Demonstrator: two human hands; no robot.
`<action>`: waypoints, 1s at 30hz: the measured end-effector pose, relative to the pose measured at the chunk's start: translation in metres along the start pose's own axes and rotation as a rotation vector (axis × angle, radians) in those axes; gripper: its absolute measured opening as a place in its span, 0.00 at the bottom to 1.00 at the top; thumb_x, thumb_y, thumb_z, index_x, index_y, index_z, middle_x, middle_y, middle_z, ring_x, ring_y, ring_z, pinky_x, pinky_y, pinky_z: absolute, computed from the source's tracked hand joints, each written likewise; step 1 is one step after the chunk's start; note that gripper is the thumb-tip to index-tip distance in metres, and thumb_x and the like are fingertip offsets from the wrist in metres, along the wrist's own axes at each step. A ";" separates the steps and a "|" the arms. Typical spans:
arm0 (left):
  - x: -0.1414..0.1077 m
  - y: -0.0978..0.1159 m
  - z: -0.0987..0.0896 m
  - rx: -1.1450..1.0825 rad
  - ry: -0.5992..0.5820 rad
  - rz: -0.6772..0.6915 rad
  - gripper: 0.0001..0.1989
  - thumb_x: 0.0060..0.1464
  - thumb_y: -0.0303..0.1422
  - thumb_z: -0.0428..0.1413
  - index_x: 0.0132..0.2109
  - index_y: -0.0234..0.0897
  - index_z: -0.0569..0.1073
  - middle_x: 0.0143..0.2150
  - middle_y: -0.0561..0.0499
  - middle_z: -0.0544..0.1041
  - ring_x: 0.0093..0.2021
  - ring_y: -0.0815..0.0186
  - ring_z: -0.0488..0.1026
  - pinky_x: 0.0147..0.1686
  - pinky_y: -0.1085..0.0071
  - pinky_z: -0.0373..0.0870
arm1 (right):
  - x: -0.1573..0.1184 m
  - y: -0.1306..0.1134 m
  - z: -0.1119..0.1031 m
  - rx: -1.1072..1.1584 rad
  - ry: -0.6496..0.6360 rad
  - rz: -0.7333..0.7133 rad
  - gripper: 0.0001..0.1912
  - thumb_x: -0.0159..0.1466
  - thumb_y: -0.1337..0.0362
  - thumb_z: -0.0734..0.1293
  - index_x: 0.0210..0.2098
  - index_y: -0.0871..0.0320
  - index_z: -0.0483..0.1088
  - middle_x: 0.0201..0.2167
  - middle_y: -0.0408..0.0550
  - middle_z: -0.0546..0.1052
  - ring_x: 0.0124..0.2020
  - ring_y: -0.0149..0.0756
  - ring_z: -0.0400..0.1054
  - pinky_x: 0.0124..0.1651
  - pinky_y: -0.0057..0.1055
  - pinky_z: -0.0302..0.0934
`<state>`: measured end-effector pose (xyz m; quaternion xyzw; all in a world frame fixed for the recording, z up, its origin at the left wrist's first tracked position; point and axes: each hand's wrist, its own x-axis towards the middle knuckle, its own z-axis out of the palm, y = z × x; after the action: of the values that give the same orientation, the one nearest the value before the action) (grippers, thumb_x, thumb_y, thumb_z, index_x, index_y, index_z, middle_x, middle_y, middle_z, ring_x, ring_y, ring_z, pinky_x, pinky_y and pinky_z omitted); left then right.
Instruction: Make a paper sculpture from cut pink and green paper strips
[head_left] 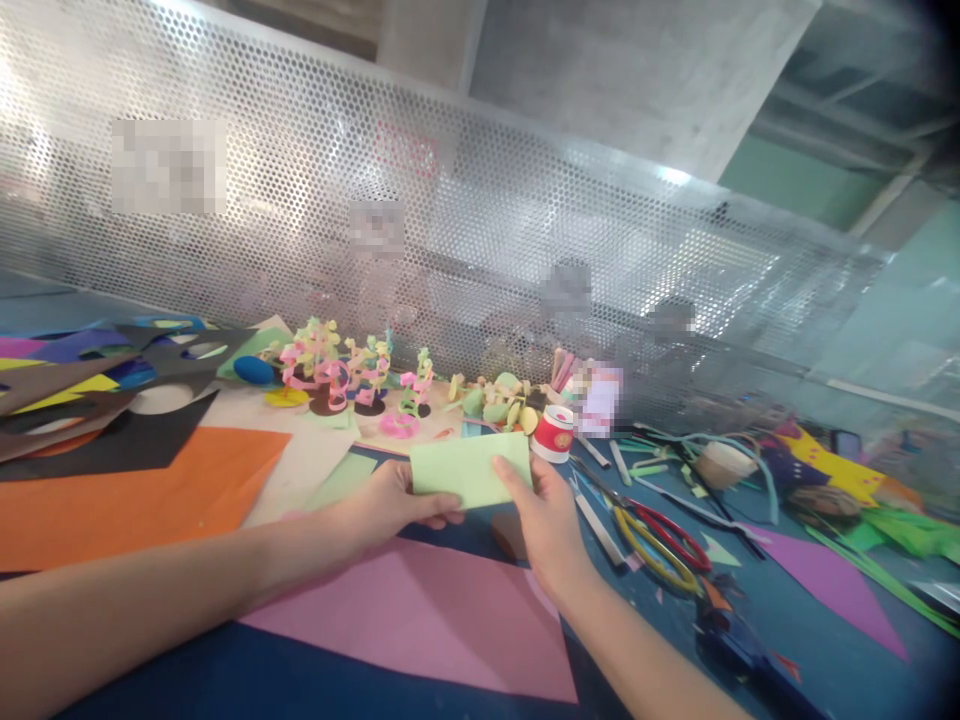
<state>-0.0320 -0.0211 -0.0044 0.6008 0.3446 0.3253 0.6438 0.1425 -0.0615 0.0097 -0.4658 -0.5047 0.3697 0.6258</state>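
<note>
A light green piece of paper [469, 470] is held up between both hands over the table. My left hand [401, 500] pinches its lower left corner, thumb in front and fingers behind. At the right end my right hand [544, 505] grips it, with the thumb lying across the front. Below the hands lies a pink sheet of paper [427, 625] on the blue table. Close to the right hand are a red and white paper cup [553, 433] and scissors [660, 540] with red and yellow handles.
Several colourful paper figures [337, 375] stand behind the hands. Orange paper [150, 490] and black paper scraps [150, 440] cover the left side. At right lie a purple sheet [832, 590], paper strips and a dark blue tool [750, 650]. A perforated metal screen [465, 230] borders the far edge.
</note>
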 end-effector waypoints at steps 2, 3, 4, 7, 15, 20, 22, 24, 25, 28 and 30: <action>0.001 -0.001 0.000 -0.005 0.007 0.000 0.14 0.42 0.37 0.63 0.37 0.34 0.77 0.32 0.49 0.81 0.34 0.65 0.76 0.35 0.73 0.71 | 0.000 0.000 0.000 0.001 -0.003 0.000 0.14 0.57 0.58 0.68 0.40 0.58 0.72 0.39 0.48 0.78 0.38 0.40 0.70 0.41 0.33 0.63; 0.001 -0.001 0.000 -0.008 0.007 0.003 0.13 0.42 0.36 0.63 0.37 0.34 0.77 0.31 0.49 0.81 0.33 0.65 0.76 0.34 0.73 0.71 | 0.000 0.000 0.000 0.003 -0.006 0.001 0.13 0.57 0.58 0.68 0.39 0.58 0.72 0.39 0.48 0.78 0.38 0.40 0.70 0.41 0.33 0.63; 0.001 -0.001 0.000 -0.011 0.006 0.007 0.13 0.42 0.36 0.63 0.36 0.34 0.77 0.31 0.49 0.81 0.32 0.66 0.76 0.34 0.73 0.71 | 0.000 0.001 0.000 0.007 -0.009 0.003 0.13 0.57 0.58 0.68 0.39 0.58 0.72 0.39 0.48 0.78 0.38 0.40 0.70 0.42 0.33 0.63; 0.001 0.000 0.000 -0.023 0.021 -0.003 0.12 0.41 0.35 0.63 0.35 0.34 0.78 0.29 0.50 0.80 0.31 0.66 0.76 0.33 0.73 0.70 | 0.001 0.003 0.000 0.021 -0.043 0.017 0.15 0.58 0.57 0.67 0.42 0.57 0.71 0.40 0.48 0.77 0.39 0.40 0.70 0.42 0.33 0.64; -0.001 0.003 -0.001 -0.130 0.083 0.033 0.13 0.41 0.36 0.64 0.36 0.35 0.77 0.31 0.52 0.80 0.31 0.69 0.74 0.34 0.75 0.69 | -0.005 0.011 0.008 -0.079 -0.269 0.074 0.15 0.55 0.55 0.69 0.37 0.59 0.74 0.34 0.50 0.79 0.38 0.43 0.71 0.42 0.36 0.64; -0.002 0.002 -0.001 -0.154 0.093 0.035 0.12 0.41 0.35 0.64 0.35 0.35 0.77 0.29 0.53 0.79 0.27 0.72 0.71 0.33 0.75 0.69 | -0.012 0.011 0.012 -0.178 -0.308 0.035 0.11 0.55 0.57 0.68 0.31 0.58 0.76 0.29 0.48 0.79 0.38 0.44 0.71 0.44 0.38 0.62; -0.002 0.003 -0.001 -0.167 0.075 0.032 0.12 0.41 0.35 0.64 0.35 0.35 0.77 0.31 0.53 0.79 0.29 0.71 0.72 0.34 0.74 0.69 | -0.013 0.009 0.011 -0.203 -0.308 0.017 0.11 0.56 0.57 0.67 0.32 0.58 0.77 0.29 0.48 0.79 0.38 0.44 0.71 0.44 0.38 0.62; -0.003 0.003 -0.001 -0.166 0.063 0.035 0.12 0.42 0.35 0.64 0.35 0.36 0.77 0.33 0.52 0.79 0.31 0.70 0.73 0.35 0.73 0.69 | -0.013 0.007 0.011 -0.218 -0.312 0.004 0.12 0.58 0.56 0.66 0.33 0.57 0.77 0.30 0.47 0.79 0.37 0.43 0.71 0.42 0.36 0.62; -0.003 0.003 -0.001 -0.159 0.062 0.040 0.12 0.42 0.36 0.64 0.36 0.36 0.77 0.33 0.51 0.79 0.32 0.69 0.73 0.35 0.73 0.69 | -0.013 0.006 0.011 -0.224 -0.314 0.001 0.13 0.58 0.56 0.65 0.33 0.57 0.77 0.31 0.47 0.79 0.37 0.42 0.71 0.42 0.35 0.62; -0.003 0.002 -0.001 -0.133 0.062 0.061 0.13 0.43 0.36 0.63 0.37 0.35 0.77 0.34 0.50 0.80 0.32 0.68 0.73 0.35 0.73 0.70 | -0.014 0.004 0.011 -0.243 -0.309 -0.004 0.14 0.60 0.56 0.63 0.33 0.57 0.77 0.29 0.46 0.78 0.34 0.40 0.70 0.37 0.31 0.61; -0.002 0.002 -0.001 -0.137 0.054 0.076 0.14 0.43 0.36 0.63 0.39 0.36 0.77 0.35 0.49 0.80 0.33 0.67 0.74 0.35 0.73 0.70 | -0.014 0.004 0.011 -0.247 -0.299 -0.004 0.14 0.60 0.56 0.63 0.32 0.57 0.77 0.27 0.45 0.78 0.33 0.39 0.69 0.36 0.30 0.60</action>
<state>-0.0337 -0.0223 -0.0025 0.5590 0.3159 0.3884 0.6609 0.1290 -0.0709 0.0027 -0.4779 -0.6344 0.3687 0.4829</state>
